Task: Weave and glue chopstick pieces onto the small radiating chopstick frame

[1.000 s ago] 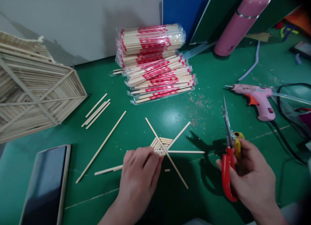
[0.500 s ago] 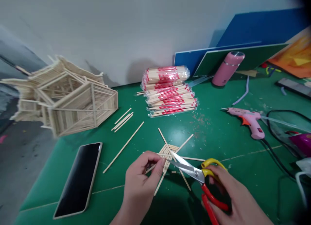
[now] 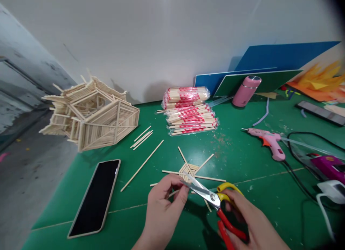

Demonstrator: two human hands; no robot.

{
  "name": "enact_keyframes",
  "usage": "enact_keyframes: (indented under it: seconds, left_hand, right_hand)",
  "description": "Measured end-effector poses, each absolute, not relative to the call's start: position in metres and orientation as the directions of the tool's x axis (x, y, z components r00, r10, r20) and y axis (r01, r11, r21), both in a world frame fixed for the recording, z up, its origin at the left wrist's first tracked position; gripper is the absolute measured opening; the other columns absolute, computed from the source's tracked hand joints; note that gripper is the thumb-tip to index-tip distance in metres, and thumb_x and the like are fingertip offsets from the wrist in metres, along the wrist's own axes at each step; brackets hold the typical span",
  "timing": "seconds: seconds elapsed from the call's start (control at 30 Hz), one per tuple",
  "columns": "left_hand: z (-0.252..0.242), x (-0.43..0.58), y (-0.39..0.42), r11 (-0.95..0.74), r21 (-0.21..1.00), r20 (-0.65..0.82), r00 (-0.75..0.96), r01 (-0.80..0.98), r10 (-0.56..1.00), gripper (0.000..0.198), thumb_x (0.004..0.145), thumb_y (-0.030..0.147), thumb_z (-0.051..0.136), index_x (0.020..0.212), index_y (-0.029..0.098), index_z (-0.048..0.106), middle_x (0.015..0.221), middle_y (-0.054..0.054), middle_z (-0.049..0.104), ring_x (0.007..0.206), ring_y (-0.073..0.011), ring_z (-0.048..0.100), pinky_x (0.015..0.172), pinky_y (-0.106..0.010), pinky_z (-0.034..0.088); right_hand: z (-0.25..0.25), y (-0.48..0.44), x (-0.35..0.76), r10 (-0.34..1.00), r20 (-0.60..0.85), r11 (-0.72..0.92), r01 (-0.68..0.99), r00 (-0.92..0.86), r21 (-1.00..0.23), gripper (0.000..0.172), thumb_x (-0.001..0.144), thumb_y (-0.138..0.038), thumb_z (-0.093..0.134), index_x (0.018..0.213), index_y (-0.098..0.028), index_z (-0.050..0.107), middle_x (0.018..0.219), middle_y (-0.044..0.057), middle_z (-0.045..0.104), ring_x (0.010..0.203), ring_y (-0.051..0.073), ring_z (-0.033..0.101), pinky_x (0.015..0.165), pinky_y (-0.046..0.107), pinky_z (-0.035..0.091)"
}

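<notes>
Left hand [image 3: 164, 203] pinches stick [image 3: 175, 192]; right hand [image 3: 248, 217] holds scissors [image 3: 212, 198].

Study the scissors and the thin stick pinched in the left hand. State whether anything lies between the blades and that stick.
Nothing visible does. The scissors in the right hand reach, blades open, right up to the thin stick pinched by the left hand.

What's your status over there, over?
Left hand pinching a stick. Right hand holding scissors, blades slightly open at the stick. Phone and glue gun lie well aside, over.
</notes>
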State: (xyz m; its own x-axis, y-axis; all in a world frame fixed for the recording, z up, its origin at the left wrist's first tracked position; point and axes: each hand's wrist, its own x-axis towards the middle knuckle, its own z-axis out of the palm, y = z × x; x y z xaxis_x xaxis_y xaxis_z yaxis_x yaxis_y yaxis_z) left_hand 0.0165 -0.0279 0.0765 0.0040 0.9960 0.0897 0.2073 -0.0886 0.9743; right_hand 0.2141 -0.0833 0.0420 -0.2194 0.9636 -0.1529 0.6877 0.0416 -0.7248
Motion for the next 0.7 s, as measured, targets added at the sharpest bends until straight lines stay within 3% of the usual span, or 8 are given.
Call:
enact_keyframes:
  seconds: [0.47, 0.7]
  left_hand:
    - [0.0746, 0.0157, -0.0257, -0.054, 0.991, 0.053, 0.006, 0.125, 0.999, 0.005, 0.066, 0.015, 0.058, 0.061, 0.016, 0.057, 0.064, -0.001, 0.060, 0.057, -0.0108, 0.057, 0.052, -0.019, 0.048]
    - [0.0725, 0.0139, -0.0251, -0.054, 0.992, 0.051, 0.037, 0.112, 0.998, 0.006, 0.067, 0.014, 0.057, 0.061, 0.016, 0.056, 0.064, -0.001, 0.059, 0.058, -0.0110, 0.056, 0.050, -0.019, 0.046]
  right_hand:
    - [0.0439, -0.0823, 0.2107, 0.967, -0.131, 0.044, 0.654, -0.217, -0.755, 0.053, 0.066, -0.021, 0.052, 0.117, -0.016, 0.038, 0.105, 0.011, 0.057, 0.086, 0.019, 0.060, 0.076, 0.028, 0.050]
    - [0.0456, -0.0838, 0.2091, 0.970, -0.143, 0.006, 0.610, -0.196, -0.792, 0.051, 0.068, -0.023, 0.052, 0.116, -0.017, 0.038, 0.094, 0.010, 0.059, 0.083, 0.020, 0.061, 0.072, 0.029, 0.051]
